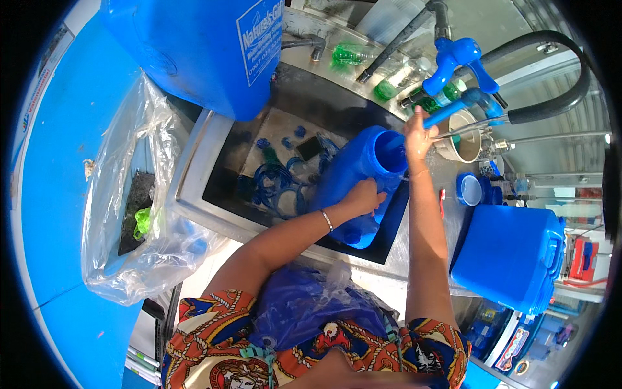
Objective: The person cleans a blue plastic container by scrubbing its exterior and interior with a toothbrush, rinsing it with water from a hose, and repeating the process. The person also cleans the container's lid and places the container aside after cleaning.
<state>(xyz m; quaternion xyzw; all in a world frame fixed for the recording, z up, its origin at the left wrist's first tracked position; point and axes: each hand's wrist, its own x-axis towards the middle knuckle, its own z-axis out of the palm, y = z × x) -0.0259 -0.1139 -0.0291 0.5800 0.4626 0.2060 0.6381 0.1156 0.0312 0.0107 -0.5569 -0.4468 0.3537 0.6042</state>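
A blue plastic jug [343, 170] lies tilted in the metal sink [194, 188], its round open mouth facing up and to the right. My left hand [364, 198] is curled on the jug's near side, where a handle seems to be; the fingertips are partly hidden. At the rim of the mouth, my right hand [420, 135] is closed around the end of a blue pipe [450, 111] running from a blue elbow under the tap. A thin metal tube on a black hose [580, 71] also reaches this hand; whether I grip it too I cannot tell.
Blue rings and caps [275, 185] lie in the sink. A big blue container [207, 52] stands at the far left, a clear plastic bag [123, 253] near it. Green-based bottles [389, 87], a white bucket [465, 146] and another blue jug [508, 253] line the right side.
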